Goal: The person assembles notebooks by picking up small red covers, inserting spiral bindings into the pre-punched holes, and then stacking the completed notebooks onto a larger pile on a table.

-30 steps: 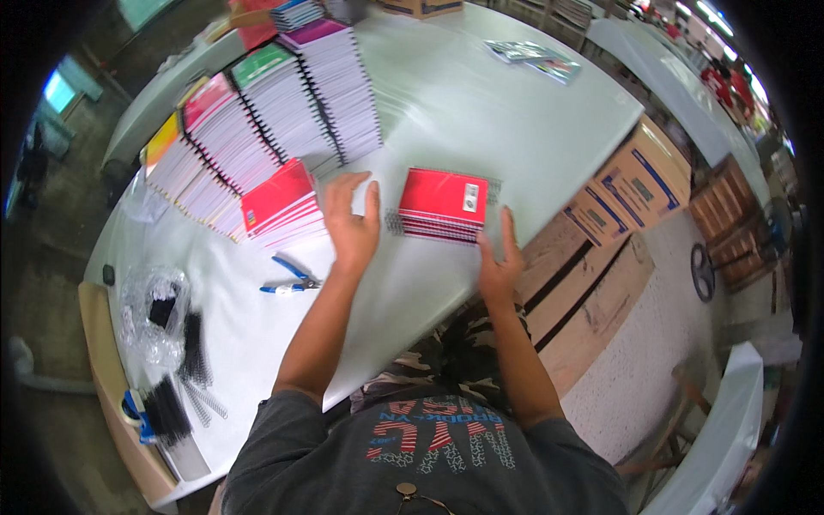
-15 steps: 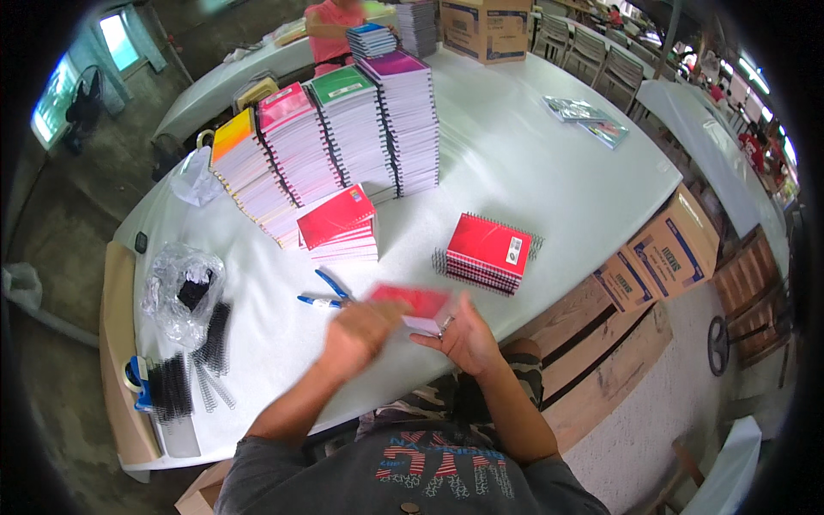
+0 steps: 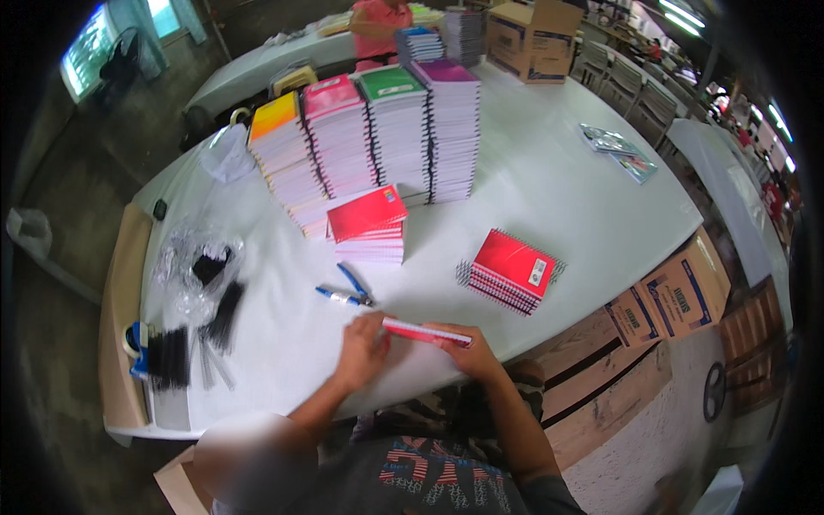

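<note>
Both my left hand (image 3: 362, 350) and right hand (image 3: 468, 350) now pinch one red spiral notebook (image 3: 427, 332), lifted off the small stack (image 3: 510, 271) to the counter (image 3: 549, 184) edge for checking.

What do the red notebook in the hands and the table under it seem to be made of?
The red notebook, held edge-on by the left hand and right hand, looks like paper pages under a glossy red card cover; the red stack nearby shows wire spiral binding. The table looks like smooth white plastic or laminate, faintly shiny; which one is unclear.

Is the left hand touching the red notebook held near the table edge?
Touching. In the head view the left hand grips the near end of the red notebook, its fingers wrapped over it.
</note>
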